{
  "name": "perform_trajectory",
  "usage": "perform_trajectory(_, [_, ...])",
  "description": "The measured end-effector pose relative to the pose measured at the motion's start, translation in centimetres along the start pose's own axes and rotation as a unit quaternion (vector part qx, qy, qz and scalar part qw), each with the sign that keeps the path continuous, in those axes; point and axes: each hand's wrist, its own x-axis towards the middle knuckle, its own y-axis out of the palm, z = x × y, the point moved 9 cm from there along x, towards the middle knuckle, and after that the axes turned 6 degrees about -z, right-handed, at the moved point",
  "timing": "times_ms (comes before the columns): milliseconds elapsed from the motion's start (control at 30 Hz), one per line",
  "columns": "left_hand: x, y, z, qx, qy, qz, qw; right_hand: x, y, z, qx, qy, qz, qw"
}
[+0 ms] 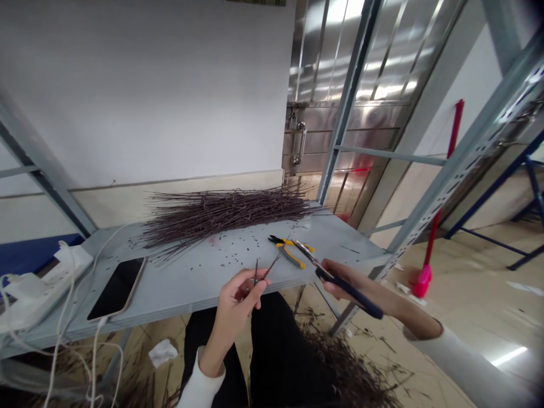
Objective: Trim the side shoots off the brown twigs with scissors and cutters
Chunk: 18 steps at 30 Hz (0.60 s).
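My left hand (pixel 237 296) pinches a short forked brown twig piece (pixel 263 272) in front of the grey shelf board (pixel 187 283). My right hand (pixel 340 280) grips dark blue-handled pliers (pixel 335 280), whose jaws point up and left toward the twig without touching it. A big heap of long brown twigs (pixel 221 215) lies across the back of the board. Yellow-handled cutters (pixel 291 249) rest on the board just beyond my hands.
A phone (pixel 117 288) lies on the board's left part, with a white power strip and cables (pixel 38 289) at the left edge. Small twig bits dot the board. Cut twigs (pixel 352 368) litter the floor below. Metal rack posts (pixel 450 164) and a red broom (pixel 429 249) stand right.
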Motion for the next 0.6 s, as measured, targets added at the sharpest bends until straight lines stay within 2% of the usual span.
perform_trajectory(167, [-0.6, -0.7, -1.4, 0.014, 0.077, -0.037, 0.996, -1.1, 2.6, 2.3, 0.067, -0.032, 0.09, 0.993])
perform_trajectory(300, [-1.0, -0.4, -2.5, 0.019, 0.115, -0.025, 0.993, -1.1, 3.9, 3.9, 0.129, -0.063, 0.141, 0.98])
perform_trajectory(600, [-2.2, 0.6, -4.8, 0.033, 0.187, -0.005, 0.982, -0.9, 4.3, 5.9, 0.138, -0.094, 0.163, 0.972])
